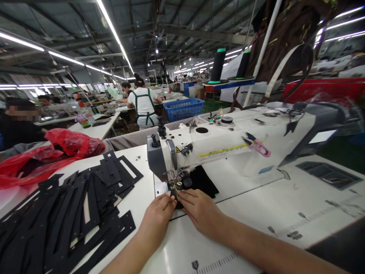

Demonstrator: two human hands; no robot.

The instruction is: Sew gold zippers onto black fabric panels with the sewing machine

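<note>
A white sewing machine (216, 140) stands across the table, its needle area just beyond my fingertips. Black fabric (203, 182) lies beneath the machine's arm and reaches toward my hands, with a brass-coloured zipper strip (176, 191) between them. My left hand (159, 213) pinches the fabric edge at the left of the presser foot, thumb and fingers together. On the other side, my right hand (199, 209) lies flat with its fingers stretched over the fabric. Many cut black pieces (85, 198) are spread in a loose pile on the left.
Red plastic wrapping (62, 148) lies at the far left. Pink-handled snips (258, 146) rest against the machine arm. Black thread cones (218, 66) stand behind it. Beyond the table are a blue basket (184, 108) and a person in a white shirt (144, 101).
</note>
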